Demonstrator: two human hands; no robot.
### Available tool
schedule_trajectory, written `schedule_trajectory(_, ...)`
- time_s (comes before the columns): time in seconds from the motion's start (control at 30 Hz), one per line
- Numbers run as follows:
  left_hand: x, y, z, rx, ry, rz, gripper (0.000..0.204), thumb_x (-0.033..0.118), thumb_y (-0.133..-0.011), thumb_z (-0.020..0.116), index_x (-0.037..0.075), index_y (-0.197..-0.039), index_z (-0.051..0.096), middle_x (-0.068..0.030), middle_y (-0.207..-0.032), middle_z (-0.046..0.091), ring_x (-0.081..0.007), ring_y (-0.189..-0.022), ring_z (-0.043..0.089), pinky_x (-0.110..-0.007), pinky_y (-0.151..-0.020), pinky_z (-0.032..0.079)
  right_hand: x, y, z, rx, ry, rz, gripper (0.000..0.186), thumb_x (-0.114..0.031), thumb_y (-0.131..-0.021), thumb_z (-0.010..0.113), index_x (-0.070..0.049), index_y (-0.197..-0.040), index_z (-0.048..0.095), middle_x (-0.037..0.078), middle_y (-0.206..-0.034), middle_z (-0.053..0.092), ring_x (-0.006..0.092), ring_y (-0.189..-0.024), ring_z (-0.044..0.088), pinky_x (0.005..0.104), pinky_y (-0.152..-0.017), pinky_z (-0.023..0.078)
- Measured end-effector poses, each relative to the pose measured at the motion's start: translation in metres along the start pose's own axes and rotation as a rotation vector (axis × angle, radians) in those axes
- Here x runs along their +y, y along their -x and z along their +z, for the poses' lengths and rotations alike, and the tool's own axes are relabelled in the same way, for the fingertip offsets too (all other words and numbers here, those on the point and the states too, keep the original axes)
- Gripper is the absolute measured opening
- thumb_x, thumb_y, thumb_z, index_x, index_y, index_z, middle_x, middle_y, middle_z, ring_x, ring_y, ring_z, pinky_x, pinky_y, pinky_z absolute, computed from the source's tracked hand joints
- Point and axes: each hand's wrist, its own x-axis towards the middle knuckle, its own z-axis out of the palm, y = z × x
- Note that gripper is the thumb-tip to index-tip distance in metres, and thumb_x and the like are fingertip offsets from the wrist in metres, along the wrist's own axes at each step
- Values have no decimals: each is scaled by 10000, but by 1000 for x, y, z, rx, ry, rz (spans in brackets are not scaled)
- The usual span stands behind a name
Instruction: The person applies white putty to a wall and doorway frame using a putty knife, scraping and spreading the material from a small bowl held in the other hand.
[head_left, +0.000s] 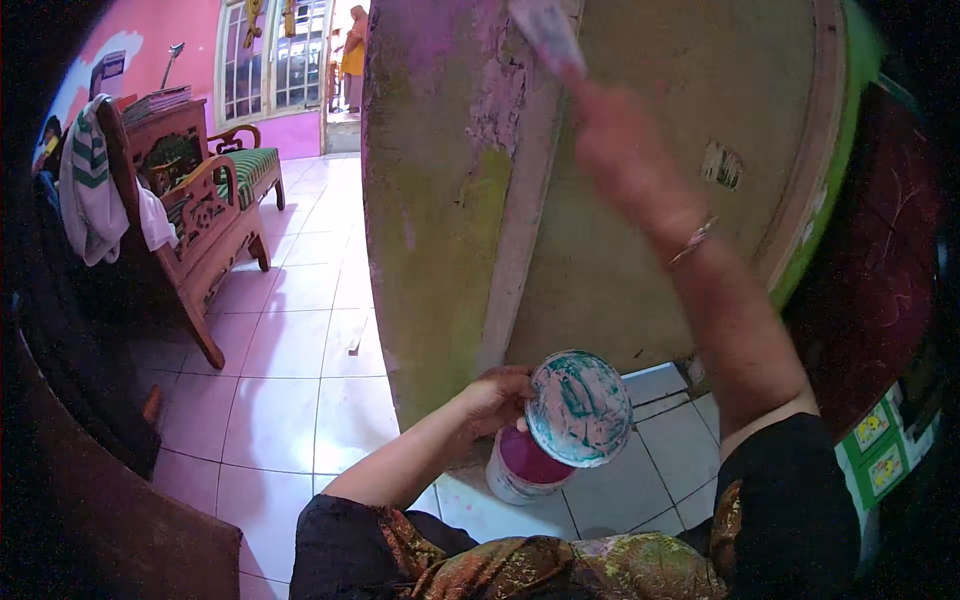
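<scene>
My left hand (497,398) grips the edge of a round paint bucket lid (580,408), smeared with whitish paste and dark teal streaks. Below the lid, a white bucket (515,490) with magenta inside stands on the tiled floor, partly hidden by it. Raised high, my right hand (615,140) is wrapped round a flat, pale tool that looks like a putty knife (548,32). Motion blurs this tool, and its tip reaches the top edge of the view. It is by the patchy pink and green wall (440,200), where the paint is flaking.
A carved wooden bench (200,215) with green striped cushions and draped cloths stands at left. A person in yellow (353,60) is in the far doorway. A brown door panel (650,220) is ahead, and a dark red surface (860,260) stands at right.
</scene>
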Motion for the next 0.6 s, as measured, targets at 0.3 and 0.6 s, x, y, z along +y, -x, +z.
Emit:
schedule_trajectory(0.3, 4, 7, -3, 103, 33, 45, 250, 37, -741, 478, -27, -979, 523, -89, -774, 608, -172, -558, 595, -265, -456, 511, -53, 46, -32, -370, -274, 10, 154, -78, -785, 480, 23, -869, 560, 236, -736, 563, 429, -713, 551, 469, -639, 456)
schedule_trajectory(0.6, -3, -5, 8, 66, 0, -10, 291, 92, -843, 474, -2, -1117, 450, -130, -883, 592, -226, -645, 615, -314, -477, 523, -38, 26, 19, -341, 189, 243, 438, -96, -868, 371, -22, -1301, 383, 237, -856, 573, 419, -791, 577, 477, -709, 466)
